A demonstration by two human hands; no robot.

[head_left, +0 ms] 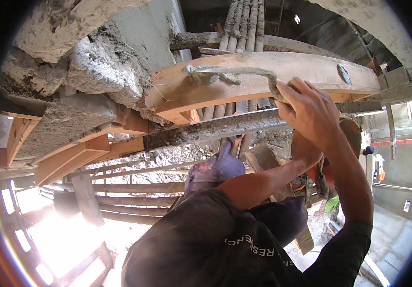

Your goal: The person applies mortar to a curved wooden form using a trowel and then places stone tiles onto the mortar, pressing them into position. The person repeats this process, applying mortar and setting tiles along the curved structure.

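My right hand [306, 107] is closed around the handle end of a grey, mortar-smeared trowel [244, 71], seen almost edge-on. Its long thin part reaches left across the face of a curved wooden plank [311, 67]. A small grey mortar patch [344, 74] marks the plank's right part. Below and behind the right wrist is my left hand [306, 148], with its fingers hidden. Beside it shows a rounded, orange-red, mortar-stained thing [351, 136], mostly covered by my right arm. Whether the left hand grips it, I cannot make out.
Rough broken concrete [105, 67] juts out at the upper left. A mortar-crusted beam [215, 129] crosses below the plank. More curved wooden forms [72, 158] sit at left, above bamboo poles [139, 198]. Upright poles [244, 28] stand behind. A grey block wall [397, 210] is at right.
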